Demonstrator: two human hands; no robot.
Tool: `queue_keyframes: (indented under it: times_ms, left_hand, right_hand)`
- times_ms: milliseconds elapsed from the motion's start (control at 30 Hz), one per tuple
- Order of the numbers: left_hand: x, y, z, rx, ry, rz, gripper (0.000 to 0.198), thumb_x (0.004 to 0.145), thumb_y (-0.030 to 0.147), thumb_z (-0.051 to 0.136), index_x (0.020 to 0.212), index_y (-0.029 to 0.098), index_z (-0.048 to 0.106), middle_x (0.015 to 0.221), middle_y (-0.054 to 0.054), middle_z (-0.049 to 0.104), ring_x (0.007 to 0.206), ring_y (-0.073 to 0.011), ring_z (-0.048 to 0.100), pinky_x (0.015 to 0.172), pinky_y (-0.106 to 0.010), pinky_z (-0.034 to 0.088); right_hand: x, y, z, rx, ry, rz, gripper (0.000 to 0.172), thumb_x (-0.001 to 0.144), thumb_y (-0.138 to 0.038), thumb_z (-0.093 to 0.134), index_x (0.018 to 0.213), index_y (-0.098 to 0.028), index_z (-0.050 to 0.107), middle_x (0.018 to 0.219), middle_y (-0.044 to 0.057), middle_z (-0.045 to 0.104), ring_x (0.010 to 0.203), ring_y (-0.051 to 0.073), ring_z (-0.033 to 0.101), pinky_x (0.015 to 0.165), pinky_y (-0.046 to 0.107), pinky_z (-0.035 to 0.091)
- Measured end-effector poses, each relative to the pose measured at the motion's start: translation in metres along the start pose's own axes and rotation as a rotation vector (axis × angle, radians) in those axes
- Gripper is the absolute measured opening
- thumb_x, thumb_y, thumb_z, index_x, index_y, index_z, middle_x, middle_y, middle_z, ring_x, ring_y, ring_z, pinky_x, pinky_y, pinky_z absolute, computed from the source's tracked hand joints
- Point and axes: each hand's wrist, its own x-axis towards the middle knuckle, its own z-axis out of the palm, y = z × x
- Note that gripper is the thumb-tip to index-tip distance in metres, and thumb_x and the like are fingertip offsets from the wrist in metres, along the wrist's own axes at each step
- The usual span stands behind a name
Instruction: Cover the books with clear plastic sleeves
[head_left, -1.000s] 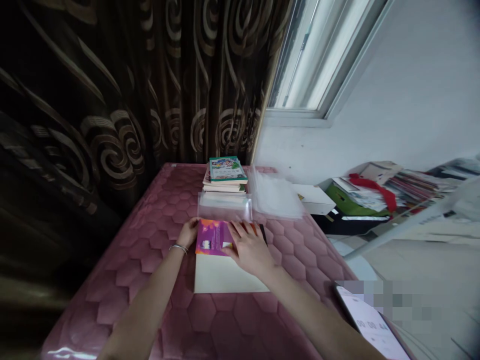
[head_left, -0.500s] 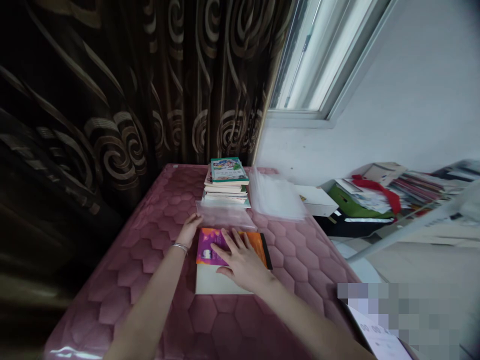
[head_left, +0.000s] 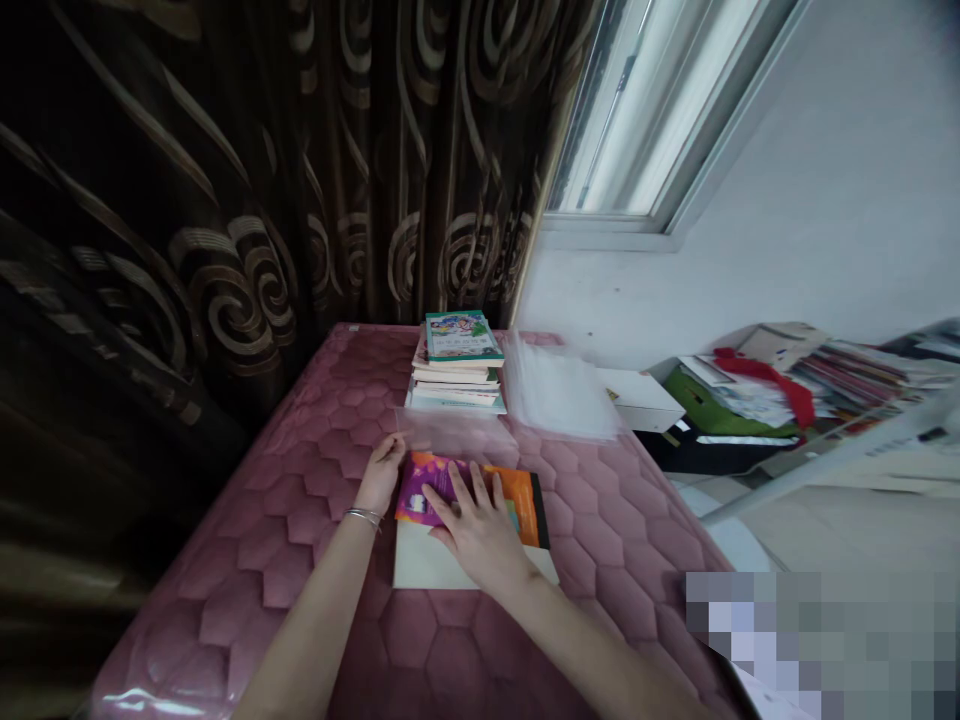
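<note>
A book with a purple and orange cover (head_left: 523, 500) lies on the pink quilted surface, and a plain cream panel (head_left: 427, 560) shows along its near side. My right hand (head_left: 480, 520) rests flat on it with fingers spread, hiding the middle of the cover. Just beyond the book, a clear plastic sleeve (head_left: 465, 436) lies nearly see-through. At the sleeve's left edge, the fingers of my left hand (head_left: 382, 475) pinch the plastic, close to the book's far left corner. A metal bracelet circles the left wrist.
Behind the sleeve stands a stack of books (head_left: 456, 385). Right of it lies a pile of clear plastic sleeves (head_left: 561, 390), beside a white box (head_left: 643, 402). Further right are heaped papers and a red cloth-like strip (head_left: 772, 380). A dark patterned curtain (head_left: 360, 180) hangs at the back left.
My right hand has shifted slightly left across the cover, so more of the orange part shows. My left hand has drawn a little nearer to me, still pinching the sleeve. The view has shifted slightly.
</note>
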Motion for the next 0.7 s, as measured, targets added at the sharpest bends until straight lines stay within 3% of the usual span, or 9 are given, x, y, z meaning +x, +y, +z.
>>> queue_keyframes:
  times_ms: [267,500,567,700]
  left_hand:
    - [-0.015,0.012,0.001,-0.044,-0.104,-0.040,0.056,0.062,0.034,0.078,0.111,0.017,0.055,0.101,-0.008,0.072,0.095,-0.0226,0.066,0.088,-0.035,0.049]
    - [-0.018,0.005,0.004,-0.014,-0.033,0.039,0.052,0.062,0.024,0.075,0.109,0.018,0.054,0.097,-0.004,0.070,0.091,-0.0188,0.066,0.088,-0.033,0.049]
    - [-0.018,0.003,0.005,-0.026,-0.015,0.038,0.051,0.063,0.025,0.074,0.109,0.019,0.054,0.096,-0.004,0.071,0.091,-0.0192,0.066,0.088,-0.033,0.049]
    - [-0.018,0.000,0.005,-0.043,0.010,-0.005,0.056,0.061,0.031,0.077,0.110,0.020,0.053,0.100,-0.006,0.071,0.098,-0.0218,0.066,0.089,-0.034,0.049]
  right_hand:
    - [0.004,0.004,0.010,0.029,0.025,-0.017,0.059,0.086,-0.036,0.062,0.141,-0.034,0.040,0.150,0.014,0.035,0.136,0.043,0.028,0.102,0.069,0.026]
    - [0.011,0.013,-0.009,0.150,0.010,-0.048,0.049,0.091,-0.039,0.052,0.139,-0.028,0.046,0.147,0.010,0.040,0.137,0.033,0.030,0.108,0.056,0.031]
    - [0.012,0.021,-0.018,0.194,0.051,0.031,0.042,0.093,-0.034,0.048,0.134,-0.024,0.051,0.144,0.010,0.044,0.134,0.029,0.036,0.107,0.050,0.035]
    - [0.007,0.054,-0.020,0.178,0.208,0.390,0.040,0.091,-0.030,0.046,0.129,-0.018,0.052,0.139,0.016,0.045,0.127,0.032,0.042,0.100,0.053,0.040]
